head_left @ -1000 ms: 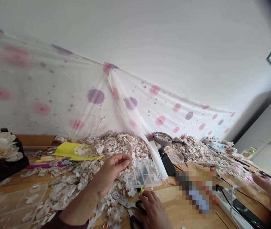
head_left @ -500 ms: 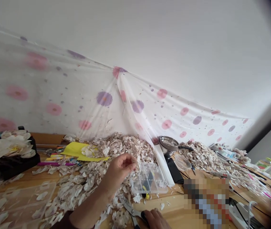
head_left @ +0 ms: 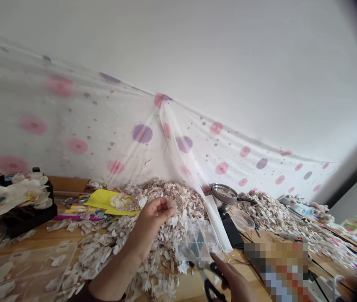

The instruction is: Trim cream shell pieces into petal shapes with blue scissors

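Well, the left hand (head_left: 153,214) pinches its fingertips together above the heap of papery flakes (head_left: 162,197), any held piece too thin to tell. Nearer right, the right hand (head_left: 233,279) closes around black-handled scissors (head_left: 210,289), their long axis slanting far-left toward a clear compartmented plastic box (head_left: 197,241).
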The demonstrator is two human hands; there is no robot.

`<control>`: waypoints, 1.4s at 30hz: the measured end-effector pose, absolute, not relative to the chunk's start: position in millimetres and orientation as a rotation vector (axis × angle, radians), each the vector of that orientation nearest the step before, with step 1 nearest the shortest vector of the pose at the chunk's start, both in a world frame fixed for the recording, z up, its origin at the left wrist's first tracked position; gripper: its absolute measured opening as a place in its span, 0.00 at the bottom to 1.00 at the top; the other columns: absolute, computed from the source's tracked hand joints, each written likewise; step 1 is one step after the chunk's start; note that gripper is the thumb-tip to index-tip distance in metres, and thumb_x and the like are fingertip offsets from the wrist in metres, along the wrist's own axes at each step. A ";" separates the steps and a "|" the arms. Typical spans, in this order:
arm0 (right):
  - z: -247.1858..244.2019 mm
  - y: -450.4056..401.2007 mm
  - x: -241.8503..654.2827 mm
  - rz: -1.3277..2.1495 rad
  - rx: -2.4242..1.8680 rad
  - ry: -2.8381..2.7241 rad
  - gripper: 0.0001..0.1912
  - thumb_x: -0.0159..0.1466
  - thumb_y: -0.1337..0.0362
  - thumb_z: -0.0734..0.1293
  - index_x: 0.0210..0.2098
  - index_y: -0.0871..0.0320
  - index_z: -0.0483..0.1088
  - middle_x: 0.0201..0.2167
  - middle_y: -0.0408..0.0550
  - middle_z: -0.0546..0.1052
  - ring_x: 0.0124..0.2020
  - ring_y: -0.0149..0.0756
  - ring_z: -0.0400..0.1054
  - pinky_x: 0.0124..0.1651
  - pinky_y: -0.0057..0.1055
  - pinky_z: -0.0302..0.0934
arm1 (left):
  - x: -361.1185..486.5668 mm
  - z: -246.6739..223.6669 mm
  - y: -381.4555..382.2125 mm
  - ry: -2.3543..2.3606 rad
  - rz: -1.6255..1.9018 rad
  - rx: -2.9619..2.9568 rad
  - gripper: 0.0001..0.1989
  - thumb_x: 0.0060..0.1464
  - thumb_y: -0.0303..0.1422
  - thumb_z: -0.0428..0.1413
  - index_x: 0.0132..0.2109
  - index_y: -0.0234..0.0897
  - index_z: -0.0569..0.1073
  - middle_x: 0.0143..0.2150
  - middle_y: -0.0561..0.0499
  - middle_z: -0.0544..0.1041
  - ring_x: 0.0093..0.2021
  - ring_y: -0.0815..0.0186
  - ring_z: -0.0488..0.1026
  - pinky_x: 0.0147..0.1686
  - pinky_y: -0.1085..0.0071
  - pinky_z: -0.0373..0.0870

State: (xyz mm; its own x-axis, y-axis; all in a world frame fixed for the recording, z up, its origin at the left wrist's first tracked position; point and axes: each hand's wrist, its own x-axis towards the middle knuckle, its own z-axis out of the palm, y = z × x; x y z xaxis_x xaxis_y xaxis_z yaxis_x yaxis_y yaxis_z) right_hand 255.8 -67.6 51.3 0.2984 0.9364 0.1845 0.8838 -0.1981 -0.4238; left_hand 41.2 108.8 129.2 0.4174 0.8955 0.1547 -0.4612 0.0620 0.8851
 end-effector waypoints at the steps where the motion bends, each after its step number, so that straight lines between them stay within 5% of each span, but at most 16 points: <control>1: 67.4 -63.0 258.2 0.179 -2.115 -1.564 0.41 0.44 0.75 0.67 0.59 0.59 0.69 0.42 0.51 0.81 0.29 0.37 0.72 0.38 0.29 0.67 | 38.3 130.4 112.8 0.502 1.128 1.031 0.10 0.42 0.33 0.66 0.34 0.36 0.77 0.32 0.53 0.76 0.36 0.66 0.70 0.41 0.72 0.66; 3: 97.0 -51.8 255.7 0.254 -2.074 -1.434 0.36 0.50 0.67 0.69 0.59 0.64 0.68 0.33 0.50 0.80 0.30 0.40 0.71 0.36 0.31 0.66 | 33.4 133.9 117.6 0.494 1.175 0.956 0.12 0.40 0.33 0.67 0.34 0.36 0.77 0.32 0.53 0.76 0.37 0.67 0.70 0.41 0.73 0.66; 8: 141.8 -19.9 214.7 0.521 -1.642 -1.354 0.27 0.57 0.55 0.68 0.52 0.63 0.69 0.32 0.48 0.76 0.35 0.41 0.70 0.39 0.30 0.64 | 27.3 144.4 113.1 0.502 1.164 0.842 0.15 0.37 0.33 0.70 0.34 0.36 0.77 0.33 0.54 0.76 0.36 0.68 0.70 0.40 0.75 0.67; 14: 148.5 11.9 177.7 0.450 -1.626 -1.516 0.18 0.48 0.61 0.69 0.39 0.58 0.71 0.22 0.40 0.67 0.25 0.34 0.60 0.29 0.27 0.54 | 25.2 149.7 105.6 0.506 1.187 0.840 0.15 0.38 0.33 0.70 0.35 0.37 0.77 0.34 0.54 0.75 0.36 0.68 0.70 0.39 0.75 0.68; 24: 137.4 25.6 173.4 0.452 -1.749 -1.780 0.25 0.45 0.64 0.67 0.44 0.58 0.71 0.28 0.43 0.69 0.31 0.40 0.63 0.34 0.31 0.52 | 19.6 149.2 107.8 0.555 1.239 1.024 0.11 0.45 0.35 0.66 0.35 0.37 0.76 0.33 0.53 0.73 0.39 0.65 0.67 0.43 0.72 0.64; 36: 142.7 22.7 172.3 0.521 -1.690 -1.751 0.15 0.51 0.60 0.69 0.38 0.57 0.73 0.25 0.41 0.71 0.27 0.35 0.61 0.30 0.27 0.49 | 22.9 152.3 104.9 0.529 1.220 0.955 0.12 0.40 0.31 0.68 0.36 0.36 0.78 0.32 0.51 0.76 0.37 0.66 0.70 0.40 0.74 0.67; 42: 146.2 20.2 169.5 0.485 -1.731 -1.757 0.18 0.53 0.58 0.68 0.43 0.56 0.74 0.25 0.42 0.71 0.28 0.36 0.63 0.30 0.27 0.50 | 24.9 151.5 106.8 0.534 1.234 0.918 0.15 0.37 0.30 0.70 0.36 0.36 0.78 0.33 0.51 0.77 0.37 0.66 0.71 0.40 0.74 0.69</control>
